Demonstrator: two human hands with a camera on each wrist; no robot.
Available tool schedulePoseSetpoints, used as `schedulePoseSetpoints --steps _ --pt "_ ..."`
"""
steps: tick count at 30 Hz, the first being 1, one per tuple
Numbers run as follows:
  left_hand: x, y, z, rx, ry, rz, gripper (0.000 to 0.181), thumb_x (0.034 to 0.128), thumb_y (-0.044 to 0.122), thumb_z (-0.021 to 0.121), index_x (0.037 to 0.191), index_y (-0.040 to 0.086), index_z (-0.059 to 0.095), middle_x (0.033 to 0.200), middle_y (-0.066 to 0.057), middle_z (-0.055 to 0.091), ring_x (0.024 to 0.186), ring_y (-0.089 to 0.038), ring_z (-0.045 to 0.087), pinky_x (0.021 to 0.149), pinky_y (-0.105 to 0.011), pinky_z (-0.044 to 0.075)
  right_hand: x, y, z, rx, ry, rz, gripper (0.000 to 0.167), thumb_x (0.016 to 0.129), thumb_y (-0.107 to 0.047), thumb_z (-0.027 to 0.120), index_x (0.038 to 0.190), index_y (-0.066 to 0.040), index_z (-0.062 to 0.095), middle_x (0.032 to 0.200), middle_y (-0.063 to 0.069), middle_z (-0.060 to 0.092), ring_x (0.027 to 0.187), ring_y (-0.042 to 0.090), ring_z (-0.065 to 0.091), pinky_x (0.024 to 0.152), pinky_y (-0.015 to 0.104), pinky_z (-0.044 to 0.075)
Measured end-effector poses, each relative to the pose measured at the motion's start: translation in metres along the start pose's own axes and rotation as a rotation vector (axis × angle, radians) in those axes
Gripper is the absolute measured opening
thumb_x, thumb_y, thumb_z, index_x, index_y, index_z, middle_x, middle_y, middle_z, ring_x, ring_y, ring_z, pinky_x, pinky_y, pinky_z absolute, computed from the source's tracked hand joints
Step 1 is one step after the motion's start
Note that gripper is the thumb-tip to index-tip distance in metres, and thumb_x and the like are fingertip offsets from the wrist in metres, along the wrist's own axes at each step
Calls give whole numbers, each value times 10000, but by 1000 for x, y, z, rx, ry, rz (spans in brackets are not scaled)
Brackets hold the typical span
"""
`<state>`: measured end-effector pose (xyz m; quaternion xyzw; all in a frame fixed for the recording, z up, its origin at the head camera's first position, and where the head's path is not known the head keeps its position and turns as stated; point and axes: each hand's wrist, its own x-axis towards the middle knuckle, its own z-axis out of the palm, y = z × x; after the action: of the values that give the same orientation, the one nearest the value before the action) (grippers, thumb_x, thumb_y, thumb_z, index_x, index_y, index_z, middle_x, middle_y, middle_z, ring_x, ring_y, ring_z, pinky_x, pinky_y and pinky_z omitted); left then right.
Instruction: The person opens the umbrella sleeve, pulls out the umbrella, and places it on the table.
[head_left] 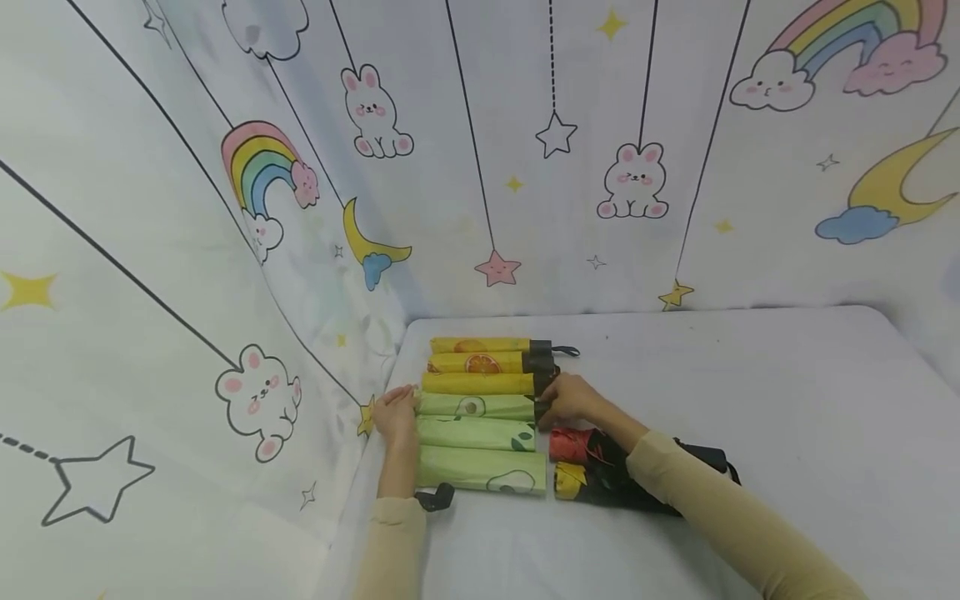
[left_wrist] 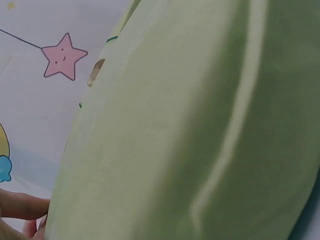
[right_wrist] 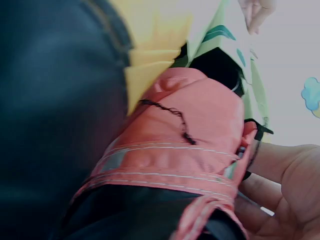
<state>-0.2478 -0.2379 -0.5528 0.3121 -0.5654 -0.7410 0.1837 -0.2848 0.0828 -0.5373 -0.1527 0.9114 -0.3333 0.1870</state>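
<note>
Green folded umbrellas printed with avocados lie in a row, among them the top one (head_left: 471, 406) and the nearest (head_left: 480, 471). My left hand (head_left: 395, 414) touches the left end of the top green umbrella with fairly straight fingers. At its other end, my right hand (head_left: 572, 400) pinches the dark handle (head_left: 542, 411); the fingertips are partly hidden. Yellow umbrellas, one with an orange slice (head_left: 480, 364), lie just beyond. In the left wrist view a green umbrella (left_wrist: 150, 130) fills most of the picture. Beneath my right forearm is a red-and-black umbrella (right_wrist: 190, 115).
A yellow-and-black umbrella (head_left: 572, 482) lies beside the red one, nearer me. A black strap end (head_left: 437, 497) sticks out by my left wrist. The white table (head_left: 787, 400) meets a printed cloth wall (head_left: 450, 200) at the back and left.
</note>
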Motion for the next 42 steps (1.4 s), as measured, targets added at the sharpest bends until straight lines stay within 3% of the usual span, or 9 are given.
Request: schedulePoseSetpoints --steps 8,13,16,23,33,42 --pt "1 1 -2 -41 2 -29 450 904 -214 619 1337 -142 525 1339 -317 620 1296 -376 622 999 -275 574 2 9 -3 69 14 -19 478 757 -302 956 1134 -47 809 1158 120 771 1148 296 688 1013 500 572" --pt "3 3 -4 -63 15 -33 463 878 -236 613 1327 -152 540 1340 -334 614 1281 -389 628 1005 -273 570 -1 9 -3 176 38 -18 487 768 -380 942 1137 -88 818 1195 111 763 1241 313 639 1057 509 540" --pt "2 4 -6 -63 25 -30 450 877 -238 605 1317 -163 545 1342 -352 607 1275 -399 629 1015 -278 564 -4 8 -2 259 59 -14 488 794 -424 916 1152 -108 816 1188 84 768 1220 272 653 1038 488 556" --pt "2 6 -9 -103 18 -57 456 894 -240 583 1342 -180 519 1373 -371 576 1305 -405 605 1055 -290 542 -8 2 -1 532 50 -31 508 877 -385 861 1228 -31 763 1043 99 797 889 234 789 1018 508 574" --pt "2 7 -10 -135 -2 -83 496 878 -259 569 1361 -174 496 1405 -357 559 1327 -398 589 1065 -296 534 -13 -2 0 678 66 82 507 855 -334 887 1236 -25 757 998 103 802 888 250 790 1179 624 382" --pt "5 8 -7 -186 -18 -105 513 876 -276 571 1370 -173 482 1438 -355 532 1342 -399 575 1065 -301 532 -19 2 -5 740 65 103 544 862 -316 881 1272 5 727 1098 140 783 947 296 780 1196 641 341"
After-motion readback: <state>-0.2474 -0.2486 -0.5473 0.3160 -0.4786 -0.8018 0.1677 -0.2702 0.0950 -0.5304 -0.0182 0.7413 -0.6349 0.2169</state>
